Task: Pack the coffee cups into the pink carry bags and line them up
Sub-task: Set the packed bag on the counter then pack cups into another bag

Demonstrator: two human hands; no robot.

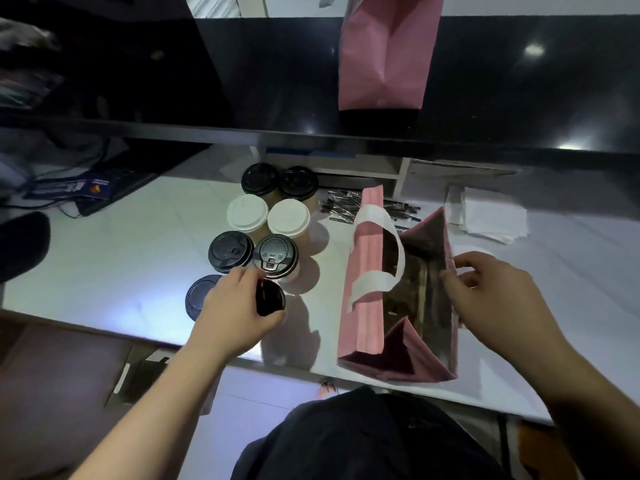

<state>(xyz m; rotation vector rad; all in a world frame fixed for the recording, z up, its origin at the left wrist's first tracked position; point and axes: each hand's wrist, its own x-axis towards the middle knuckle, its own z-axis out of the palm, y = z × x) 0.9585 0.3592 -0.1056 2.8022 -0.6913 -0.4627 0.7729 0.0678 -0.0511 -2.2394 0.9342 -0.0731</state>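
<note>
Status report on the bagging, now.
Left hand gripping black-lidded cup. Right hand holding open pink bag. Path to bag clear.

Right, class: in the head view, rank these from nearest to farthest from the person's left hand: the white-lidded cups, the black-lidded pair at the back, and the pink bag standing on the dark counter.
Measured from the left hand:
1. White-lidded cups, just beyond the hand, mid-cluster.
2. Black-lidded pair, behind them at the cluster's back.
3. Pink bag, far back and to the right on the dark counter.
</note>
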